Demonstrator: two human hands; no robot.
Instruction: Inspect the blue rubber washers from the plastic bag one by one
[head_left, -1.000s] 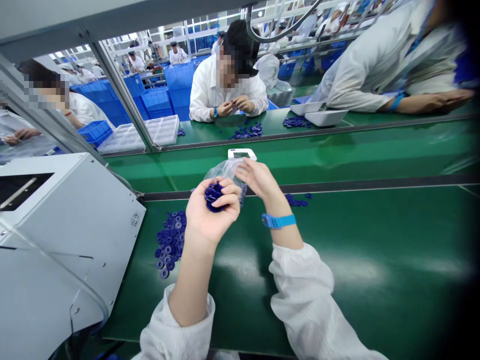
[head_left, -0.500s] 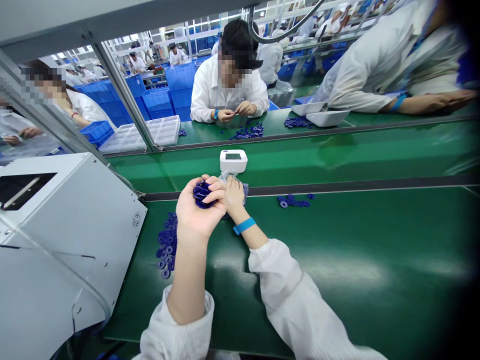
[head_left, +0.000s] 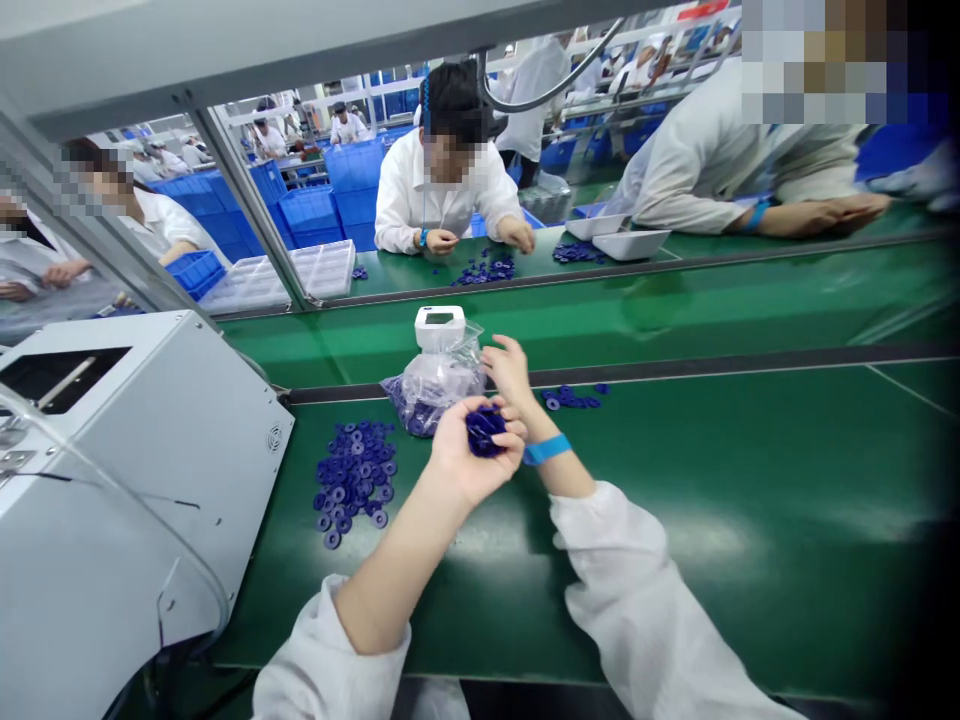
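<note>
Several dark blue washers [head_left: 486,432] lie in my left hand [head_left: 461,465], its fingers curled round them with the palm up. My right hand [head_left: 508,368], at the right side of a clear plastic bag [head_left: 444,378], has its fingers apart and nothing visible in them; whether a fingertip touches the bag I cannot tell. More blue washers show through the lower part of the bag. To the left, a pile of blue washers [head_left: 356,475] is spread on the green work surface [head_left: 675,540]. A smaller group of washers [head_left: 574,398] lies right of my right hand.
Behind the bag stands a small white device with a display [head_left: 439,325]. A large white machine [head_left: 135,500] takes up the left side. Across the green divider [head_left: 675,310], a co-worker in white [head_left: 442,200] handles washers. White trays [head_left: 630,244] stand near another person's arm.
My left hand has moved right and down with the washers, uncovering the pile and the bag. My right hand has come off the bag and shifted right. The co-worker's hands have moved apart.
</note>
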